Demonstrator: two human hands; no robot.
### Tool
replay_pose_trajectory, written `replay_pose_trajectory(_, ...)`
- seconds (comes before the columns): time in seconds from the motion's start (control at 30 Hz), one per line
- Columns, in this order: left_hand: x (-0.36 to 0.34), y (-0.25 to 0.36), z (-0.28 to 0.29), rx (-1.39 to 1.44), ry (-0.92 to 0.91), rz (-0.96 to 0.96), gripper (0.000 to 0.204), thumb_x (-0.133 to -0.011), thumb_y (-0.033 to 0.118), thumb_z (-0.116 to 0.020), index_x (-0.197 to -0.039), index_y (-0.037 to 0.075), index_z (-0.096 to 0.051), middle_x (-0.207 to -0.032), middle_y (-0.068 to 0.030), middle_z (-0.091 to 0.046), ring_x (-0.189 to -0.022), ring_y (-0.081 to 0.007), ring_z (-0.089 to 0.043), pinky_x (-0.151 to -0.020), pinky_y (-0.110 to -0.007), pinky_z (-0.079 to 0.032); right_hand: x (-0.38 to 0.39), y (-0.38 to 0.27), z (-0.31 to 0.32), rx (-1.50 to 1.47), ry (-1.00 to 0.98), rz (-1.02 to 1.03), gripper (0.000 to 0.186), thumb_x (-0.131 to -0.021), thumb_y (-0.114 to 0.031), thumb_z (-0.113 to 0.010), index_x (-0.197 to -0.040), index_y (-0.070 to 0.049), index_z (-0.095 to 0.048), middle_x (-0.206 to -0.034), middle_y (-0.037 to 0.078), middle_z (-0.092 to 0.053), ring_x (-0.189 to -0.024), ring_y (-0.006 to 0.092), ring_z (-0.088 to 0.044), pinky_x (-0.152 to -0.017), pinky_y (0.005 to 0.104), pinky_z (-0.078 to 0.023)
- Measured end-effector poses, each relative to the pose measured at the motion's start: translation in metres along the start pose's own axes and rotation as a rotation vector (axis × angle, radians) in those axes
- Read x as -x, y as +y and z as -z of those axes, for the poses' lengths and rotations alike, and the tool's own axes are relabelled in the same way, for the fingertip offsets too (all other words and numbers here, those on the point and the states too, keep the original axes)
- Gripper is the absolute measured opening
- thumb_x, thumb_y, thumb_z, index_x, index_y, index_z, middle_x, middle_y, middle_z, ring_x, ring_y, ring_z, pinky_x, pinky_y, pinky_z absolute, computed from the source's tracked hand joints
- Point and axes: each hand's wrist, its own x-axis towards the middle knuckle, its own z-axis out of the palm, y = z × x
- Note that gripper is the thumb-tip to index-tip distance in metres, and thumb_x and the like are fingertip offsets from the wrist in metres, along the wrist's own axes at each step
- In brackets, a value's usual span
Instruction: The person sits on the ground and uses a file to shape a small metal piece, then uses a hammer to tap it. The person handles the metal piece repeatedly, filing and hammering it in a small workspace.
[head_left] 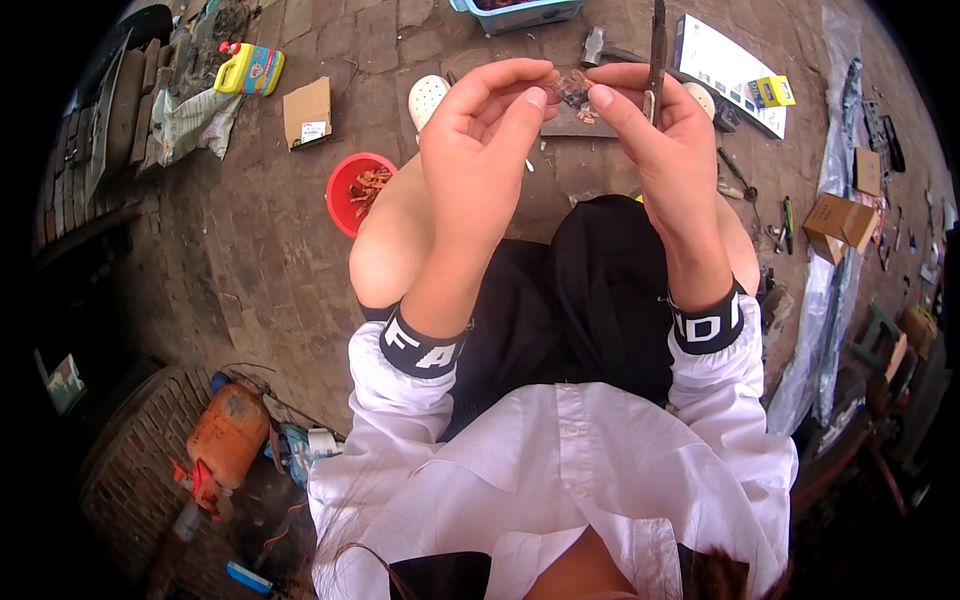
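Note:
My left hand [478,140] is curled, with thumb and fingertips drawn together at a small, partly see-through piece with coppery bits [573,86]. Its exact kind is too small to tell. From the other side, the thumb and forefinger of my right hand [655,135] meet the same piece. A long, dark, narrow metal tool [657,45] stands up between the fingers of that hand; its lower part is hidden, so its kind is unclear. Below the hands, a flat grey slab [565,127] lies on the ground between my feet, with coppery scraps near it.
By my left knee stands a red bowl [341,193] of reddish-brown scraps. Ahead are a blue tub [530,17] and a hammer [594,46]. A yellow jug [250,70] and cardboard piece [307,112] lie left; a white printed board [725,75], cardboard box [838,226] and tools lie right.

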Motion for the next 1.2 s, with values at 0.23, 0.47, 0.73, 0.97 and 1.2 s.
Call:
replay_pose_trajectory(0.23, -0.004, -0.002, 0.008, 0.145, -0.099, 0.167, 0.019, -0.09, 0.004, -0.066, -0.107, -0.005, -0.065, -0.095, -0.0111, -0.07, -0.082, -0.0137, -0.066, -0.074, -0.025, -0.054, -0.001, 0.002, 0.004, -0.075, -0.095, -0.07, 0.018, -0.089, -0.016, -0.071, -0.1, -0.002, -0.07, -0.083, -0.004, -0.065, -0.071, 0.0013, -0.052, -0.063, 0.0183, -0.039)
replay_pose_trajectory(0.47, -0.004, 0.0, 0.01, 0.171, -0.097, 0.249, 0.019, -0.09, 0.005, -0.066, -0.106, -0.004, -0.065, -0.094, -0.0102, -0.07, -0.081, -0.0131, -0.066, -0.073, -0.025, -0.054, -0.001, 0.007, 0.002, -0.067, -0.079, -0.163, 0.019, -0.088, -0.018, -0.072, -0.101, -0.004, -0.07, -0.07, -0.01, -0.053, -0.057, -0.0013, -0.036, -0.049, 0.018, -0.025)
replay_pose_trajectory(0.73, -0.002, 0.004, 0.007, 0.105, -0.126, 0.269, 0.022, -0.094, 0.008, -0.057, -0.112, -0.003, -0.062, -0.099, -0.0084, -0.066, -0.085, -0.0154, -0.065, -0.076, -0.029, -0.055, -0.006, 0.012, 0.004, -0.043, 0.012, -0.126, 0.018, -0.087, -0.016, -0.073, -0.097, -0.002, -0.067, -0.075, -0.007, -0.059, -0.064, -0.0006, -0.045, -0.056, 0.0173, -0.033)
replay_pose_trajectory(0.97, -0.003, 0.004, 0.011, 0.121, -0.142, 0.341, 0.021, -0.093, 0.008, -0.061, -0.11, -0.003, -0.063, -0.093, -0.0089, -0.068, -0.081, -0.0149, -0.066, -0.072, -0.028, -0.056, -0.006, 0.008, 0.002, 0.009, -0.048, -0.029, 0.017, -0.088, -0.013, -0.072, -0.098, 0.0, -0.068, -0.088, 0.001, -0.068, -0.082, 0.0046, -0.059, -0.075, 0.02, -0.045)
replay_pose_trajectory(1.2, -0.004, 0.004, 0.009, 0.027, 0.01, 0.219, 0.02, -0.09, 0.005, -0.065, -0.108, -0.004, -0.064, -0.09, -0.0089, -0.069, -0.076, -0.014, -0.067, -0.069, -0.024, -0.056, -0.005, 0.008, -0.001, 0.141, 0.028, 0.076, 0.015, -0.087, -0.012, -0.071, -0.095, 0.001, -0.07, -0.079, -0.002, -0.066, -0.075, 0.0028, -0.057, -0.066, 0.0181, -0.042)
